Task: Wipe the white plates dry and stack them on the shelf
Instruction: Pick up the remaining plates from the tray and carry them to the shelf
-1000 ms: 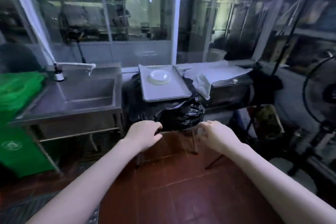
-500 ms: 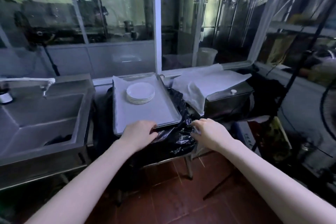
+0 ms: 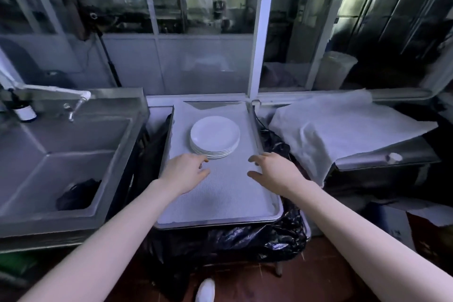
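Stack of white plates (image 3: 215, 135) sits on the lined metal tray (image 3: 221, 222), toward its far half, near centre. Plates lie flat, faces up; being round, they show no long axis. The tray's long side runs away from me toward the window.

My left hand (image 3: 184, 173) is just short of the stack's near edge, fingers loosely spread, grasping nothing. My right hand (image 3: 272, 172) is at the tray's right side, likewise released and empty. Sink (image 3: 61, 154) to the left, white cloth (image 3: 343, 130) to the right.

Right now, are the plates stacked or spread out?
Stacked: one neat pile of plates on the tray, rims layered.
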